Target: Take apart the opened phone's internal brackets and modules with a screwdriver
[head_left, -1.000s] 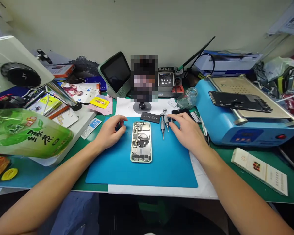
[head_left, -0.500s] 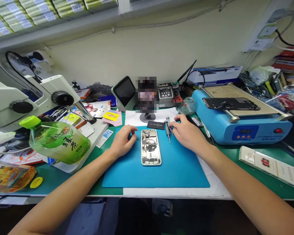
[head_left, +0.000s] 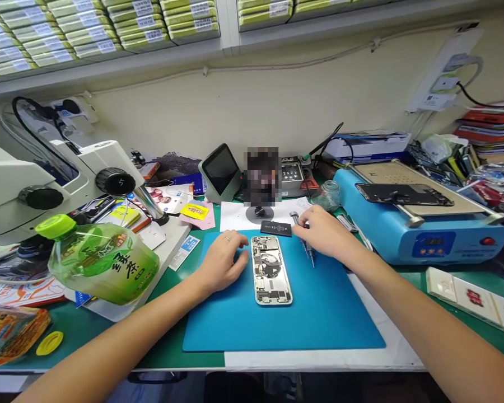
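Note:
An opened phone body [head_left: 271, 274] with bare inner parts lies on the blue mat [head_left: 285, 330]. Just left of it, my left hand [head_left: 224, 260] rests on the mat, fingers loosely bent and thumb apart, with nothing visible in it. My right hand [head_left: 321, 229] is closed on small screwdrivers [head_left: 309, 254] at the phone's upper right; their tips point down toward the mat, and the fingers hide part of the handles. A black phone battery [head_left: 276, 228] lies behind the phone, close to my right fingertips.
A blue heated-plate machine [head_left: 424, 235] carries a black phone screen [head_left: 403, 194] at the right. On the left stand a microscope [head_left: 105, 168] and a green tea bottle [head_left: 105, 257]. A round-based stand [head_left: 259, 214], a glass jar [head_left: 331, 196] and a soldering station [head_left: 292, 179] are behind.
My right hand has closed around the screwdrivers and shifted them slightly right, away from the battery. My left hand stays beside the phone. The camera view has tilted up.

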### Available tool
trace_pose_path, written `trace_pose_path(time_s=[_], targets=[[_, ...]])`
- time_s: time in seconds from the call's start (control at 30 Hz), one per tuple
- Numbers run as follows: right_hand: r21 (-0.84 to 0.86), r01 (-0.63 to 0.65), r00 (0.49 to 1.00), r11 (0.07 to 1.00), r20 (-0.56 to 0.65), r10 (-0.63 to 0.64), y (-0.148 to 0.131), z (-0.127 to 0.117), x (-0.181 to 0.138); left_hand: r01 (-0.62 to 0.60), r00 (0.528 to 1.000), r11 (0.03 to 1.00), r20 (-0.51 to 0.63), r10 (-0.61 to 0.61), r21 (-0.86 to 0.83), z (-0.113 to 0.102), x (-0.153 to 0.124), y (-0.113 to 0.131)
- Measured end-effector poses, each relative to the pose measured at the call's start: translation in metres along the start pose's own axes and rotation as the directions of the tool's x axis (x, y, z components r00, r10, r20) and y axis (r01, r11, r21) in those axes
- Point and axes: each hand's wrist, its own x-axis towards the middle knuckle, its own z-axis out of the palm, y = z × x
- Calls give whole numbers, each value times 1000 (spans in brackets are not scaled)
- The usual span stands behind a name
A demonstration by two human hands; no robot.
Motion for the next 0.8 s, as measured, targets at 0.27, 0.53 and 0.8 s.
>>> trace_pose_path(time_s=[0.27, 0.53, 0.8], targets=[[696, 186, 978, 693, -198, -64, 8, 14, -75, -31, 996, 999, 86, 32, -8, 0, 3, 2], [744, 370, 882, 556, -470, 41, -4, 58, -109, -50, 968, 999, 247, 53, -18, -1, -3, 4], [640, 465, 876, 612, -431, -215, -21, 66, -107, -29, 916, 998, 398, 48, -55, -11, -11, 13]])
